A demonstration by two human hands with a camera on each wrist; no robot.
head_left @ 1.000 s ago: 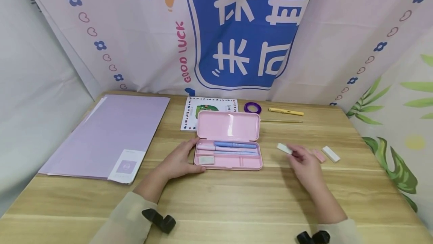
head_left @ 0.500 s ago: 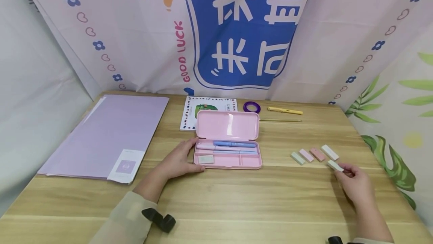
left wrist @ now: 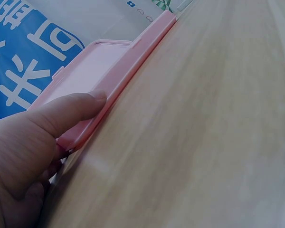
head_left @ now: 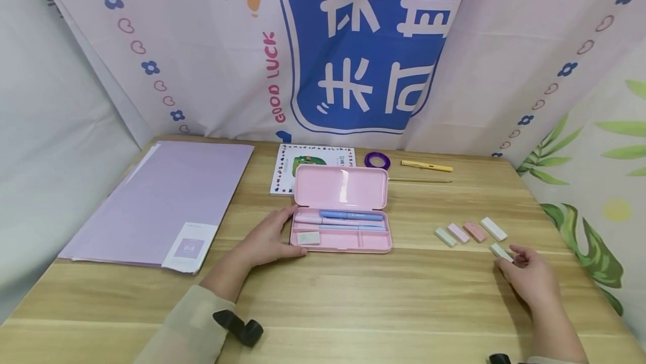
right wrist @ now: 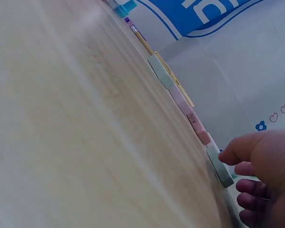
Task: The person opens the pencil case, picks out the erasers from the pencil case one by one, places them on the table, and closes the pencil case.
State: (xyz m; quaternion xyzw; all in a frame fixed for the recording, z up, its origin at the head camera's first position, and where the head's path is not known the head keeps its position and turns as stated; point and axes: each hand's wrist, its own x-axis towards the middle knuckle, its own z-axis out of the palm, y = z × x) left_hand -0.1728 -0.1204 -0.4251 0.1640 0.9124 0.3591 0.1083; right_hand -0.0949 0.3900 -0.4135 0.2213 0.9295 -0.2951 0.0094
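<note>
A pink pencil case [head_left: 348, 242] stands with its lid up, holding several pens and a pale eraser [head_left: 308, 238]. My left hand [head_left: 270, 239] grips its left end, the thumb against the front wall in the left wrist view. A pale green eraser [head_left: 499, 252] lies on the table at the right. Beside its near end is my right hand [head_left: 532, 277], thumb and forefinger apart; whether the thumb still touches it I cannot tell. Just behind it, other erasers lie in a row: a green eraser [head_left: 445, 236], a light pink eraser [head_left: 458, 233], a darker pink eraser [head_left: 474, 231] and a white eraser [head_left: 493, 229].
A purple folder [head_left: 171, 201] covers the table's left side. Behind the case are a white booklet [head_left: 282, 170], a purple tape roll [head_left: 370, 160], a yellow pen [head_left: 426, 166] and a pencil [head_left: 421, 180]. A printed cloth [head_left: 348, 44] hangs at the back edge.
My right hand has carried the pale green eraser to the right, set it down before the row of erasers, and spread its fingers from it. The left hand has stayed on the case.
</note>
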